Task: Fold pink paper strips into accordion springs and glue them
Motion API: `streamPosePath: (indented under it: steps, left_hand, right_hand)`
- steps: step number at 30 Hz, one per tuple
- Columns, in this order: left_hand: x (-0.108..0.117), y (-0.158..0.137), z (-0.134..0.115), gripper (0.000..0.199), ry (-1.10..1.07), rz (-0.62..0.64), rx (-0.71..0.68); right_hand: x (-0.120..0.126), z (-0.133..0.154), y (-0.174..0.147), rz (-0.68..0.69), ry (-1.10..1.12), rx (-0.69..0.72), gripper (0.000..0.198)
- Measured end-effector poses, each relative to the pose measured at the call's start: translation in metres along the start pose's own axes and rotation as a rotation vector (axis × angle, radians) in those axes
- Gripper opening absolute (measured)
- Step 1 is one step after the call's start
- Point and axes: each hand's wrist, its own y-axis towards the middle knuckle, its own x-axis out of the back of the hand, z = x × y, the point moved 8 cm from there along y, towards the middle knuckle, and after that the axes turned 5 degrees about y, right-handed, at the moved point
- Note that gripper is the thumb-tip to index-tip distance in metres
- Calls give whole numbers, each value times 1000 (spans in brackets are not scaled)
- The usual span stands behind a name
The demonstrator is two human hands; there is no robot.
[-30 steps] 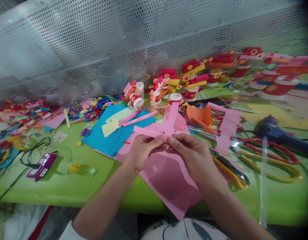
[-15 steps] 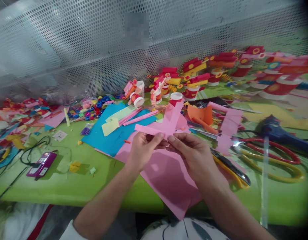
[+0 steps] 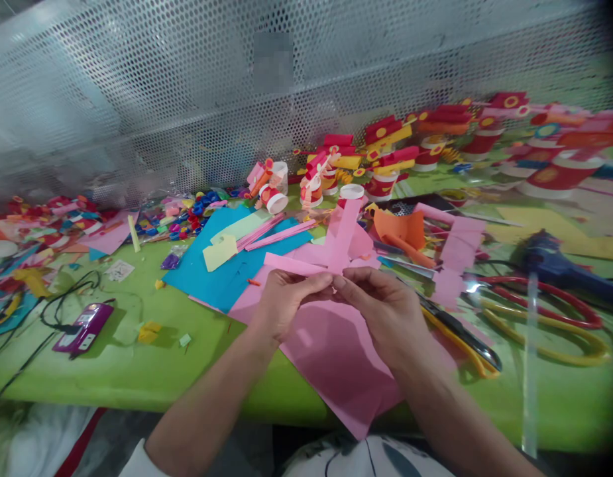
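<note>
Leaning in over pink sheet [image 3: 331,338], lower centre; pinching pink paper piece [image 3: 346,232] mid-frame, fingertips of left hand [image 3: 286,301] and right hand [image 3: 386,305] nearly meeting. Likely folding or joining; calls for even thumb pressure. Beyond, standing white-rimmed cup [image 3: 352,192].

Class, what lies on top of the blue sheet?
Yellow paper, pale green paper and thin pink strips lie on the blue sheet. Whatever they cover there cannot be seen.

Pink strip [image 3: 344,233], blue sheet [image 3: 187,268]
</note>
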Motion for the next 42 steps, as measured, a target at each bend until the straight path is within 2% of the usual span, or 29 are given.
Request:
streamPosePath:
  steps: [4, 11, 15, 19, 28, 34, 42]
  left_hand:
    - [1, 0, 0, 18, -7, -19, 16]
    - [0, -2, -5, 24, 90, -58, -26]
    - [0, -2, -4, 19, 41, -40, -26]
    - [1, -1, -1, 21, -1, -40, 12]
    - [1, 0, 0, 22, 4, -28, 25]
    - [3, 1, 4, 17, -38, -35, 35]
    - [5, -1, -1, 22, 24, -59, 36]
  right_hand:
    - [-5, 2, 0, 54, 7, 19, 28]
    - [-7, -2, -1, 98, 49, -34, 20]
    - [-6, -6, 1, 88, 157, -67, 22]
    - [-8, -6, 0, 87, 155, -69, 21]
    - [-10, 1, -1, 116, -23, 17, 18]
    - [-12, 16, -3, 101, -121, 153, 13]
    - [-9, 14, -4, 101, -178, 186, 16]
